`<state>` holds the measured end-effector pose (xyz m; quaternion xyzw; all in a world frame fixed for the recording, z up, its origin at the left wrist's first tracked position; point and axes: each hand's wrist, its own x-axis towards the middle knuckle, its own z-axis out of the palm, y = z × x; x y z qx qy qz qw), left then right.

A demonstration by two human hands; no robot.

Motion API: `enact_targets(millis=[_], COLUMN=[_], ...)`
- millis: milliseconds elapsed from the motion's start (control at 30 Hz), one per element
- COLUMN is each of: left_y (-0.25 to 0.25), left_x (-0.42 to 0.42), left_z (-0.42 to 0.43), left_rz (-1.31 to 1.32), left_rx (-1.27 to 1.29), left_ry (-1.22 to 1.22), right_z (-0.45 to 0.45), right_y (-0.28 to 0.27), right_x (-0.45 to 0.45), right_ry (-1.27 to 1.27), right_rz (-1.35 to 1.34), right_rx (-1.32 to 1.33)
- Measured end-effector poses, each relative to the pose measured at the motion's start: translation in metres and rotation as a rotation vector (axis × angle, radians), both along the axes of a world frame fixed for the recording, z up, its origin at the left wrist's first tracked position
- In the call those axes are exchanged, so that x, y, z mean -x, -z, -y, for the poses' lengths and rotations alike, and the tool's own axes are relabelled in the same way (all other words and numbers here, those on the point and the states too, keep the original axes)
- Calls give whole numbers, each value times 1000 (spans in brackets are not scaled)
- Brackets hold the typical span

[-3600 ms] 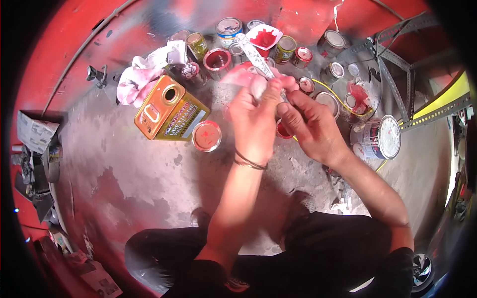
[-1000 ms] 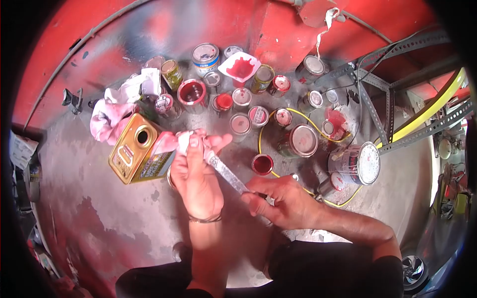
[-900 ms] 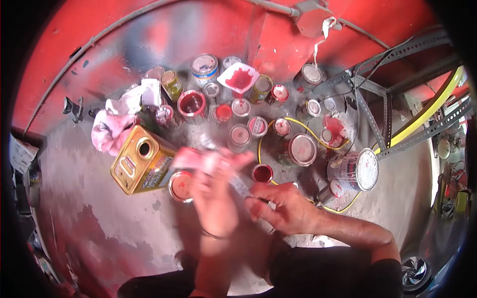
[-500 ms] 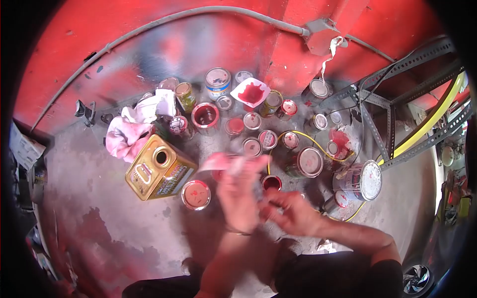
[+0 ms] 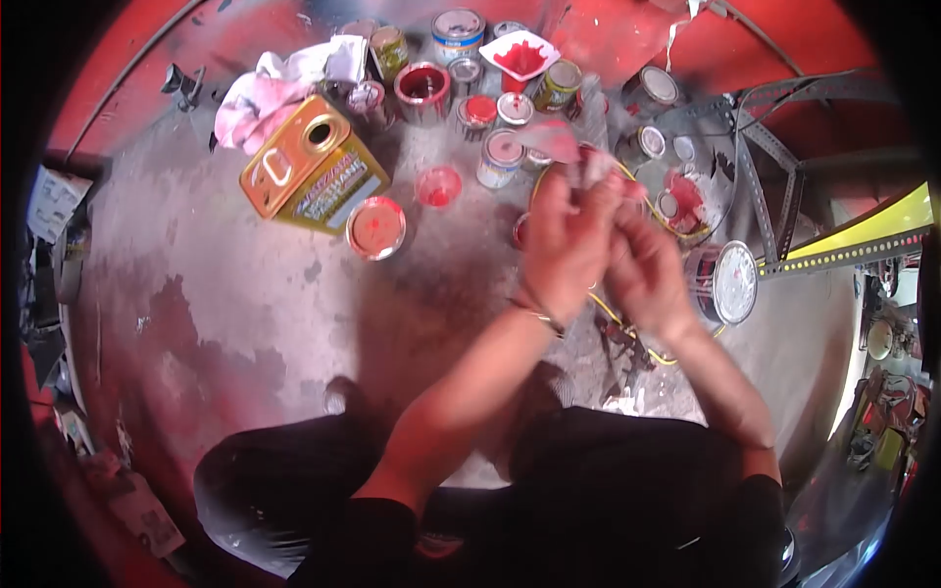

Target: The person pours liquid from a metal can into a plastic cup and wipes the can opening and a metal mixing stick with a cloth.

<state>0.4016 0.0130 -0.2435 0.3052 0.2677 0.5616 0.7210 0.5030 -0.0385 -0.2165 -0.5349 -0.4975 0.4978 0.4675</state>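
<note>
My left hand [image 5: 567, 235], with a bracelet at its wrist, is closed on a red-stained, pale piece of cloth or paper [image 5: 552, 140] that sticks up above the fingers, smeared by motion. Close against it on the right is my right hand [image 5: 652, 269], its fingers curled. What they pinch, if anything, is blurred. Beneath the hands a small can [image 5: 521, 230] of dark red paint is mostly hidden. A clear cup [image 5: 437, 185] with red in it stands to their left. Behind them are a tin with a pale lid [image 5: 502, 157] and a yellow hose [image 5: 608, 312].
A gold rectangular thinner can [image 5: 316, 162] and a round lid-topped tin [image 5: 376, 228] stand on the left. Further back are an open red paint can [image 5: 422, 93], a white tray with red paint [image 5: 520, 55] and stained rags [image 5: 260, 103]. A perforated metal frame [image 5: 843, 252] borders the right.
The camera view has tilted down, so the cans sit higher. Both hands have shifted right and away from me, over the tins, and come closer together. The red-stained piece moved along with the left hand.
</note>
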Motion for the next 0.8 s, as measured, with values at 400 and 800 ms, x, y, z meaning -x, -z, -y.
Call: enact_targets(millis=[400, 800], left_y=[6, 85], left_x=[40, 96], left_z=[-77, -107], left_rz=[44, 64], left_rx=[-38, 24], left_ry=[-52, 89], right_z=[15, -47], right_y=[1, 8], right_x=[6, -44], right_ry=[-135, -267], right_rz=[191, 228], right_rx=[-29, 173])
